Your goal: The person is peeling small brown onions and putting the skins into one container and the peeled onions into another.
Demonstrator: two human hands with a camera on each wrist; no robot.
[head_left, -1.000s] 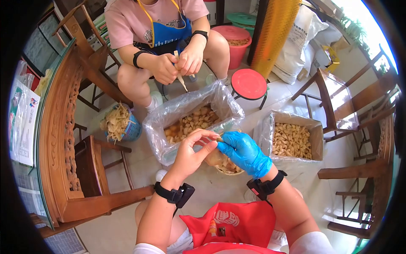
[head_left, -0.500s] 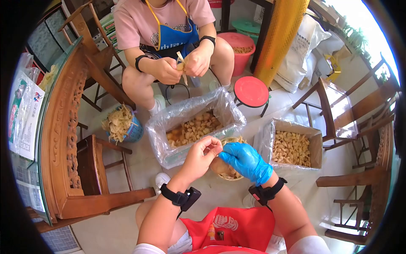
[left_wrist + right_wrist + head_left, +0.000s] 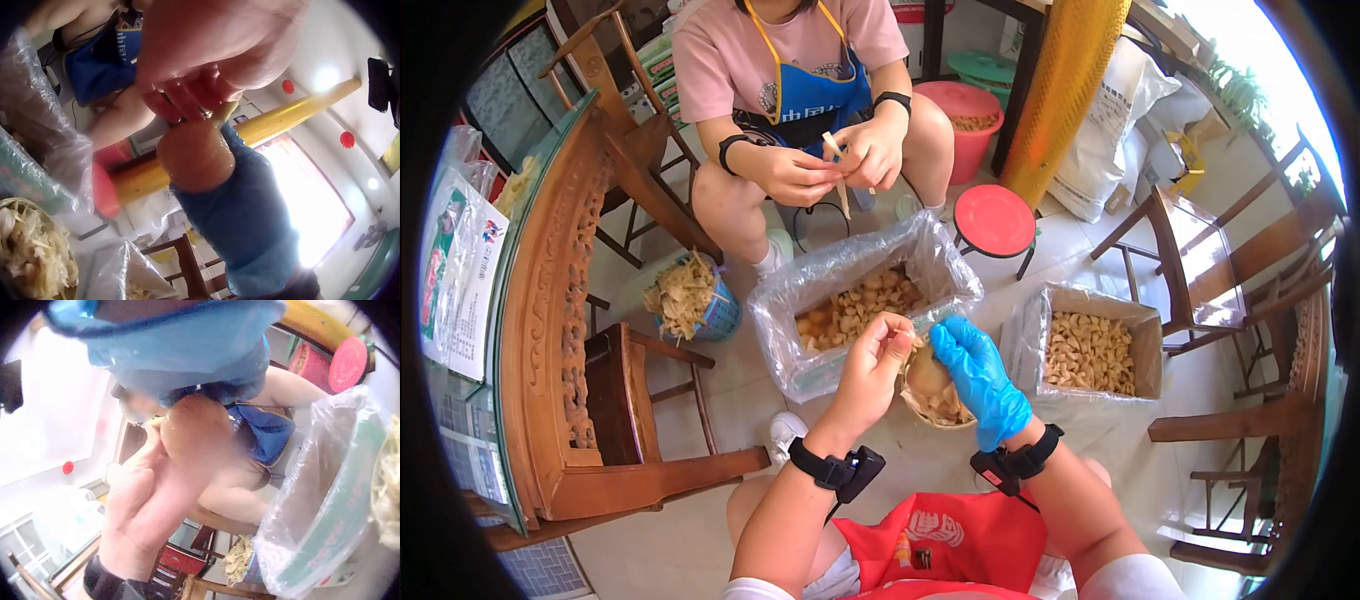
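Observation:
My blue-gloved right hand (image 3: pixel 978 382) grips a round, smooth, tan tuber-like bulb (image 3: pixel 196 156). My bare left hand (image 3: pixel 873 368) pinches a yellowish strip (image 3: pixel 225 112) at the bulb's end, with thumb and fingertips close together. In the right wrist view the bulb fills the space between the glove and the bare fingers. Below my hands stands a small round basket (image 3: pixel 12 203) of pale fibrous peelings (image 3: pixel 37 256). Ahead is a plastic-lined box (image 3: pixel 775 330) holding tan bulbs and pieces in brownish liquid.
Right of my hands sits a second lined box (image 3: pixel 1025 335) of cut pieces. A blue bin (image 3: pixel 722 310) heaped with peelings stands at left. Opposite, a seated person (image 3: pixel 795 180) handles a pale strip. A red stool (image 3: pixel 994 220) and wooden chairs (image 3: pixel 1200 240) stand around.
My right hand has tilted and its fingers point more upward. My left hand has drawn slightly away from the glove, and more of the basket shows between them.

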